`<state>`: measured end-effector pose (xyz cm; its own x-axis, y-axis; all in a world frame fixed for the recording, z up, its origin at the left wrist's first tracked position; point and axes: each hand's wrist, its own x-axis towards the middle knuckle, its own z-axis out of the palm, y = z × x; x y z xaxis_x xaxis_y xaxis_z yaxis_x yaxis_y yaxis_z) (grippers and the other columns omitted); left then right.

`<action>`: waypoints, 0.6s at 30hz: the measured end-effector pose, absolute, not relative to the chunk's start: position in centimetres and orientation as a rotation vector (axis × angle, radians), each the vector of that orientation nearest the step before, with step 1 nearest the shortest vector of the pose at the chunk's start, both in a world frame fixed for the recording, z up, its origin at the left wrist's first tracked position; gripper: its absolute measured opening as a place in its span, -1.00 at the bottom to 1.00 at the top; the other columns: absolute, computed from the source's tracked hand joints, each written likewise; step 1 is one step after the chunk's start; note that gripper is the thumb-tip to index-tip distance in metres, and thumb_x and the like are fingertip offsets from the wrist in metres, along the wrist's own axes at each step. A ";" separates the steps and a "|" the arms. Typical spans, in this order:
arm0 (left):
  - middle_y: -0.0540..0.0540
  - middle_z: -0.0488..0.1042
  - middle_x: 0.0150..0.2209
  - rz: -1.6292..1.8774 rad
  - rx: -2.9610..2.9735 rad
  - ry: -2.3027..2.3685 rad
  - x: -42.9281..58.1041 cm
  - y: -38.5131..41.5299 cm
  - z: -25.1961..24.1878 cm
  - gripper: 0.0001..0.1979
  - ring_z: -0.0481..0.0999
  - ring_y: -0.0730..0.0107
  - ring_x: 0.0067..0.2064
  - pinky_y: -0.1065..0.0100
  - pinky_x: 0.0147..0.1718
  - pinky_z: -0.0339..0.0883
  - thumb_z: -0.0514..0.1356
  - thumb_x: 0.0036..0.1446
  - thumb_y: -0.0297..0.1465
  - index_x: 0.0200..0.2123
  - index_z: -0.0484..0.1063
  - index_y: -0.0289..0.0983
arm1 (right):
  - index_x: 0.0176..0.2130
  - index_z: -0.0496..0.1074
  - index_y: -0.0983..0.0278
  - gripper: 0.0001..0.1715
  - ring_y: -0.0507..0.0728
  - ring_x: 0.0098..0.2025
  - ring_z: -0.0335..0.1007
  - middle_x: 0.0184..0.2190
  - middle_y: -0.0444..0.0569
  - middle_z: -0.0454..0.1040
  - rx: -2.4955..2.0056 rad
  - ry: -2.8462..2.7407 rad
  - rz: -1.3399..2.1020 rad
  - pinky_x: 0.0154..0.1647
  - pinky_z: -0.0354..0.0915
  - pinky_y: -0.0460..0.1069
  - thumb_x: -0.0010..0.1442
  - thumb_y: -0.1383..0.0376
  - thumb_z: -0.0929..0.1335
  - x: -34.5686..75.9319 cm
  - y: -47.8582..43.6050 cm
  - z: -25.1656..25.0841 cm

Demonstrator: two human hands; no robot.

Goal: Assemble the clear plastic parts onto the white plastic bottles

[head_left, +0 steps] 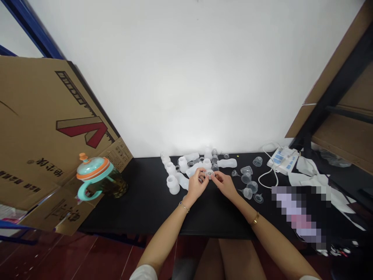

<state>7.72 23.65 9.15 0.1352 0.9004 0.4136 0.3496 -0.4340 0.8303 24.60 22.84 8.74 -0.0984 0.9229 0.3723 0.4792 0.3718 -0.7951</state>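
Above the black table, my left hand [197,183] and my right hand [225,184] meet on a small translucent round ring-like part [209,174]. Fingertips of each hand pinch it from opposite sides. Left of and behind my hands stand and lie several white bottle-like plastic pieces, the nearest being a wide-necked white bottle [174,186]. Clear dome-shaped cups [253,187] and a small funnel-like piece [258,198] lie scattered to the right of my right hand. A white elongated piece [227,163] rests just behind it.
A clear jug with a teal and orange lid [94,168] stands at left, before a large cardboard box [35,128]. On the right lie a white power strip [283,160] with its cable, white paper scraps [313,179] and a pixelated area. A white wall [198,77] rises behind.
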 end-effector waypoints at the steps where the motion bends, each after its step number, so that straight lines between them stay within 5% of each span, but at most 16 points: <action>1: 0.02 0.54 -0.37 1.287 1.860 1.201 7.7 23.7 9.1 -0.79 0.48 0.48 -0.45 0.47 -0.49 0.26 0.18 0.19 -0.28 -0.13 0.32 -0.21 | -0.25 0.50 0.26 -0.65 0.05 -0.56 0.25 -0.62 -0.18 0.33 -1.240 -1.740 0.603 -0.52 0.14 -0.08 0.29 0.07 0.28 24.6 22.9 8.7; 18: 0.02 0.56 -0.42 1.222 1.770 1.045 7.8 23.4 9.4 -0.74 0.50 0.44 -0.45 0.51 -0.56 0.20 0.19 0.20 -0.23 -0.12 0.24 -0.21 | -0.21 0.53 0.26 -0.64 0.05 -0.53 0.26 -0.58 -0.16 0.38 -1.225 -1.774 0.572 -0.50 0.12 -0.08 0.28 0.07 0.28 24.7 22.9 8.6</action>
